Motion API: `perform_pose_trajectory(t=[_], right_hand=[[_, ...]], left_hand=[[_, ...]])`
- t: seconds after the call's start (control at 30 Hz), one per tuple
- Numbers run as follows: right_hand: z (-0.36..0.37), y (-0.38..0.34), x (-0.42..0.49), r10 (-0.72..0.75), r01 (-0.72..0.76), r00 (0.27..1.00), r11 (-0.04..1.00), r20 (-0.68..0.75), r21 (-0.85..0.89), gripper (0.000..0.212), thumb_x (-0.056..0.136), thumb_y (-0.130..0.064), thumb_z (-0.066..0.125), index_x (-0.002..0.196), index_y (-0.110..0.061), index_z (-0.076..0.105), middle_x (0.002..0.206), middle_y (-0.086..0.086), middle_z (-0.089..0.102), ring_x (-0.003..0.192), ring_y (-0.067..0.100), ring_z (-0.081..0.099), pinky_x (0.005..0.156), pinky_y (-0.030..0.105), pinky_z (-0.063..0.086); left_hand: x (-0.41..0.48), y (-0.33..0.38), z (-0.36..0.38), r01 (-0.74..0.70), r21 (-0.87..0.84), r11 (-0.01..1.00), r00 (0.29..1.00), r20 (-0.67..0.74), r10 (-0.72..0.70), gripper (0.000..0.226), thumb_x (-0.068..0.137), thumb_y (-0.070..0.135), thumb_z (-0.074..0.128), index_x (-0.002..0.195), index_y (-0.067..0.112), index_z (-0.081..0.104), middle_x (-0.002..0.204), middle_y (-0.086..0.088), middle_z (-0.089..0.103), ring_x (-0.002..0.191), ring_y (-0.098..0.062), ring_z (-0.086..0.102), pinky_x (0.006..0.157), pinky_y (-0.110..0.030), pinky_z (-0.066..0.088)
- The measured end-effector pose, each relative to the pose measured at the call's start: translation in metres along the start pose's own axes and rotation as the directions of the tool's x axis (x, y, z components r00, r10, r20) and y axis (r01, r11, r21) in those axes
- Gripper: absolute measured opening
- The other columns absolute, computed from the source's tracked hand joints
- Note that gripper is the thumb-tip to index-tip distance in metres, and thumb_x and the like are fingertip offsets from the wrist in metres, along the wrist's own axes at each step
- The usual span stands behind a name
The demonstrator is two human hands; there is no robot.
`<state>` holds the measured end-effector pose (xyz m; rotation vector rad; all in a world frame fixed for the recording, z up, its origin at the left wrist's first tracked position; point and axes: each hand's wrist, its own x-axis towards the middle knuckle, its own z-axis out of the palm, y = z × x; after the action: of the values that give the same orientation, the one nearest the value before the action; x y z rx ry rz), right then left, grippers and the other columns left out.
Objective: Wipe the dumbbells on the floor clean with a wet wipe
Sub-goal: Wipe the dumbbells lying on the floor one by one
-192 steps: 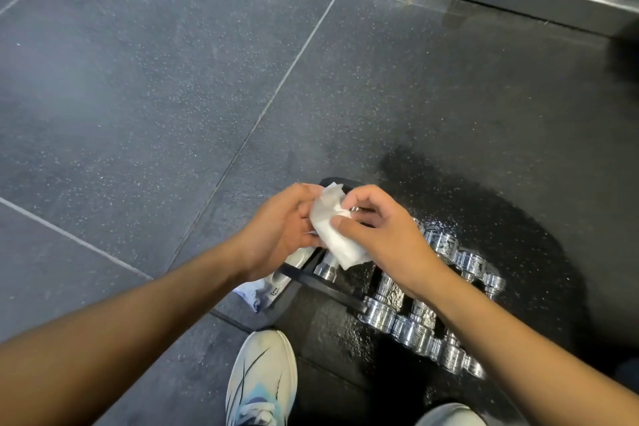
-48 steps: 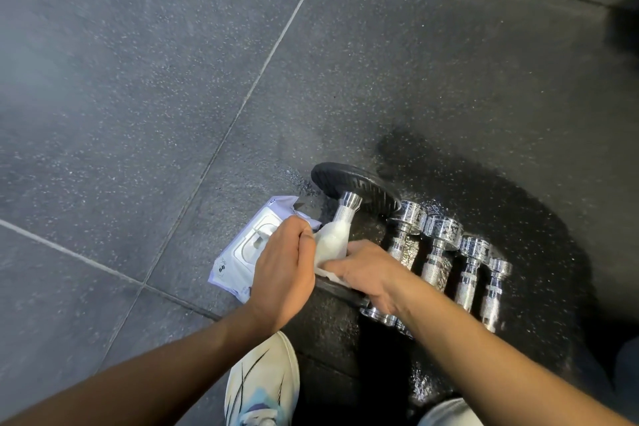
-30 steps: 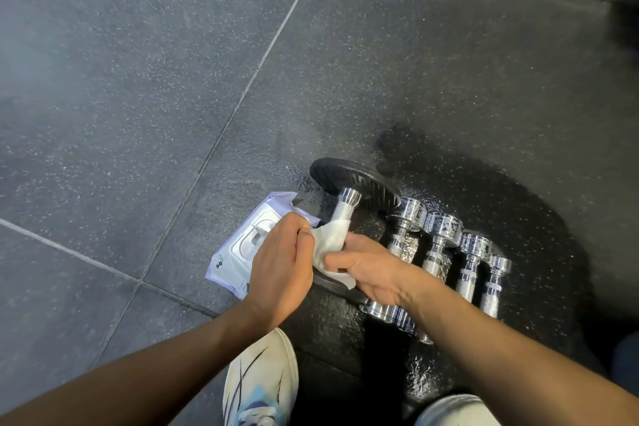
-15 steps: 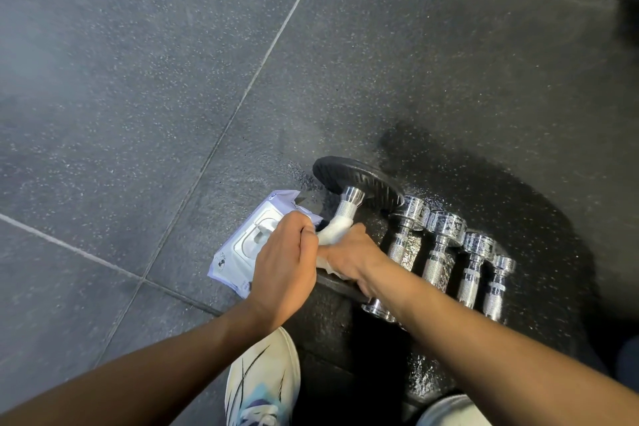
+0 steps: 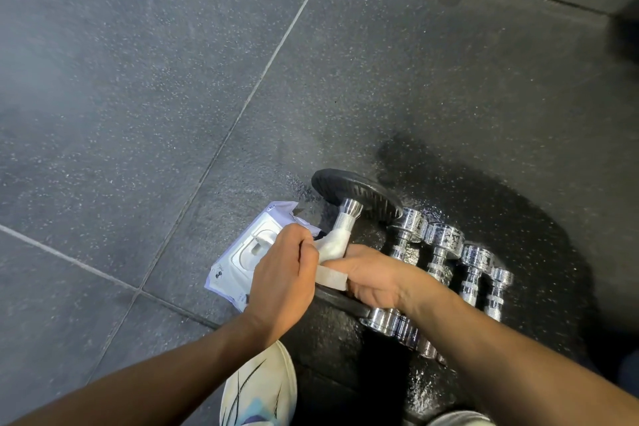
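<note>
Both hands are busy on the big dumbbell (image 5: 349, 214), the one with black plates, lying on the dark speckled floor (image 5: 138, 79) at the left end of a row of four small chrome dumbbells (image 5: 446, 252). The wet wipe (image 5: 333, 245) is wrapped round its handle. The left hand (image 5: 281, 284) is curled around the wipe and handle from the left side, and the right hand (image 5: 377, 278) pinches the loose end of the wipe from the right, thumb lying along it.

What could go wrong, as far as I can judge: the floor under the dumbbells looks wet and shiny, so the big one could roll or skid sideways on its round plates if the rubbing pushes across it, and knock into the chrome one just beside it. The wipe could also bunch up or tear on the knurled part of the handle, since that bit is rough. And the near plate is mostly hidden under the hands, so it's easy to miss it.

The handle's long axis runs from the near plate by the person's shoe (image 5: 259, 387) up and slightly right to the far plate. The small ones lie roughly parallel. The pack of wipes (image 5: 242, 259) sits flat just left of the hands.
</note>
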<state>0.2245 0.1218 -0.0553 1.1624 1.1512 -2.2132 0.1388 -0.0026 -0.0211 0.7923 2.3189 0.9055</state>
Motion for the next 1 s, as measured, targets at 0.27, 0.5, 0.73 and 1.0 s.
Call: perform_pose_trajectory(t=[0.27,0.5,0.73,1.0], right_hand=[[0.002,-0.018,-0.019,0.039,-0.182,0.947,0.882,-0.318,-0.434,0.038,0.078,-0.019,0.084,0.103,-0.003,0.06,0.092,0.006,0.071,0.074,0.012,0.068,0.067,0.028,0.061],[-0.009,-0.012,-0.029,-0.068,-0.166,0.926,0.808,-0.371,-0.565,0.048,0.082,-0.031,0.081,0.119,-0.014,0.057,0.102,0.0,0.068,0.083,0.012,0.067,0.063,0.026,0.057],[-0.003,0.003,-0.014,-0.1,-0.166,0.897,0.826,-0.43,-0.539,0.038,0.091,-0.006,0.062,0.128,-0.01,0.052,0.115,0.006,0.064,0.103,0.023,0.065,0.082,0.031,0.058],[-0.009,0.002,-0.016,-0.053,-0.068,0.934,0.945,-0.355,-0.321,0.042,0.087,0.001,0.057,0.126,-0.012,0.056,0.107,0.011,0.072,0.092,0.024,0.071,0.088,0.059,0.058]], left_hand=[[0.001,-0.003,0.0,0.002,0.005,1.0,1.0,-0.001,-0.002,0.025,0.104,0.024,0.038,0.081,0.029,0.043,0.08,0.008,0.051,0.077,-0.007,0.051,0.059,-0.021,0.035],[0.002,-0.004,0.001,0.011,0.013,1.0,1.0,-0.004,-0.01,0.024,0.104,0.027,0.037,0.08,0.03,0.042,0.08,0.009,0.051,0.078,-0.005,0.051,0.058,-0.02,0.033],[0.0,-0.002,-0.001,0.014,-0.004,1.0,1.0,0.0,-0.014,0.025,0.103,0.026,0.036,0.08,0.03,0.041,0.079,0.008,0.05,0.076,-0.008,0.051,0.059,-0.02,0.034],[0.001,-0.005,0.001,0.012,-0.037,0.999,1.0,-0.008,-0.013,0.025,0.104,0.022,0.035,0.082,0.029,0.042,0.079,0.007,0.05,0.075,-0.011,0.05,0.061,-0.02,0.035]])
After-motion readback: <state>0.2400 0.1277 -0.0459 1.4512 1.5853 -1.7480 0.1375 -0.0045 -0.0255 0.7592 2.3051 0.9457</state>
